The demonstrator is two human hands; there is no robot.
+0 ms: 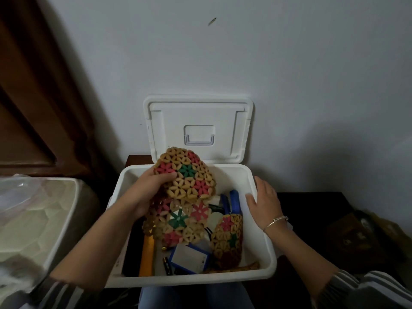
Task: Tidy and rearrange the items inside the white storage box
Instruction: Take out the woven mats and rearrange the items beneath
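Fingers of the left hand curl round the edge of a flower mat. The thumb is pressed on its front, and the hand holds it up over the back left part of the white storage box. The flower mat is round, made of little tan wood bits, with pink and green flowers on it.

Fingers of the right hand are straight and close together. They lie flat on the right rim of the box and hold nothing. The thumb points down into the box. A thin silver bracelet sits on that wrist.

Just under the held mat, a second mat lies on top of the other things in the box. A third mat stands tilted near the right wall. Between these two, near the front, is a blue and white pack. Two small batteries lie just left of it. A long yellow thing lies along the left side. A blue thing sticks up near the right hand; I cannot tell what it is.

The box lid stands open behind the box and leans on the white wall. Striped sleeves cover both arms near the elbows. A cream tub sits off to the left.
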